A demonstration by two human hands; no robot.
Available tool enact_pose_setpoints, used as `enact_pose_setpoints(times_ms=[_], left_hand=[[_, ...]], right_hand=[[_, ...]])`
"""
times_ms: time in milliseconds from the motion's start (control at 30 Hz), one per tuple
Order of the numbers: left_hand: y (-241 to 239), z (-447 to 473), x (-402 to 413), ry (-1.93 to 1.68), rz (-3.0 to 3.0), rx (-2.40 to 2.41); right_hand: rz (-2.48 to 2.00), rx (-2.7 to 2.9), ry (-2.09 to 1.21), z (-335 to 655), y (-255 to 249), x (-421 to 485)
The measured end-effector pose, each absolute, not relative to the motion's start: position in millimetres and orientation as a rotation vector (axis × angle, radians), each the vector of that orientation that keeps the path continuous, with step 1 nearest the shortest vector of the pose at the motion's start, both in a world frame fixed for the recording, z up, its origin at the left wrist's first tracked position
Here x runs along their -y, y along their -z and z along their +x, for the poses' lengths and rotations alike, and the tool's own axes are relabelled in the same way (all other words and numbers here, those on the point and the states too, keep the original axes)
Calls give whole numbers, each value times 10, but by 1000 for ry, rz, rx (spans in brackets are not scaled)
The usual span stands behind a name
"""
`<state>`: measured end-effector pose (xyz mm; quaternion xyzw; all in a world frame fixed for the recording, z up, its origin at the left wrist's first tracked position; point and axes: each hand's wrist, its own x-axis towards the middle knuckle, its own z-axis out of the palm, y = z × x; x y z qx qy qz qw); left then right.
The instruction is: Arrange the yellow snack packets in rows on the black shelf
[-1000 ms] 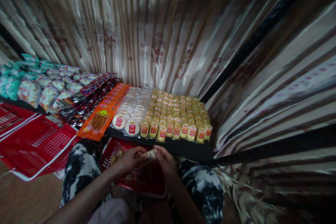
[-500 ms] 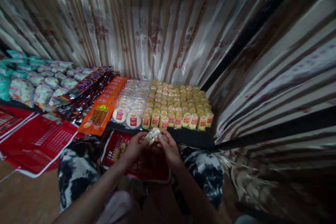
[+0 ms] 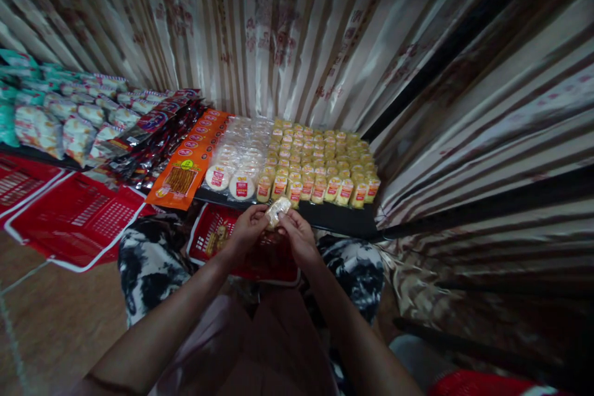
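Between my two hands is a small snack packet in a clear, shiny wrapper, its pale back turned up. My left hand pinches its left end, and my right hand grips the right end with the thumb on top. Below them, between my knees, sits a red basket with a few yellowish packets inside at the left. Just beyond my fingers stand rows of yellow snack packets with red and white labels. Round white crackers in clear wrappers lie left of those rows.
An orange snack bag lies left of the crackers, beside dark glossy packets and white bags. All rest on a black shelf. More red baskets stand on the floor at left. Pleated curtains hang behind.
The view has tilted down, so the shelf and goods appear higher. Both hands still hold the packet, which is turned slightly and shows more of its pale back.
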<state>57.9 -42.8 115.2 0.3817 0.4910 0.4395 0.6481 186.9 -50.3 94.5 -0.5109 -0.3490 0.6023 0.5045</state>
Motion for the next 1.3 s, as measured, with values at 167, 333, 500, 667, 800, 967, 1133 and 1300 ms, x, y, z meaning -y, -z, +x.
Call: enact_pose_setpoints(times_ms=[167, 333, 500, 667, 800, 967, 1133, 1300], left_hand=[[-1178, 591, 485, -1045, 854, -1154], [-1161, 580, 528, -1100, 817, -1218], [-1149, 524, 474, -1093, 780, -1200], [-1224, 501, 368, -1090, 811, -1184], [-1273, 484, 336, -1018, 804, -1162], [-1256, 433, 351, -982, 801, -1186], [-1174, 373, 358, -1014, 854, -1183], [-1064, 343, 372, -1087, 830, -1203]], right_hand=[[-1242, 788, -1467, 1855, -919, 488], [-1211, 771, -1487, 1789, -912, 466], [-1189, 670, -1530, 1748, -993, 437], [-1089, 628, -1648, 1850, -1079, 355], [-1100, 630, -1675, 1925, -1041, 307], [-1117, 616, -1676, 1946, -996, 298], [-1119, 682, -1687, 1948, -1018, 314], [-1141, 712, -1686, 1921, -939, 356]])
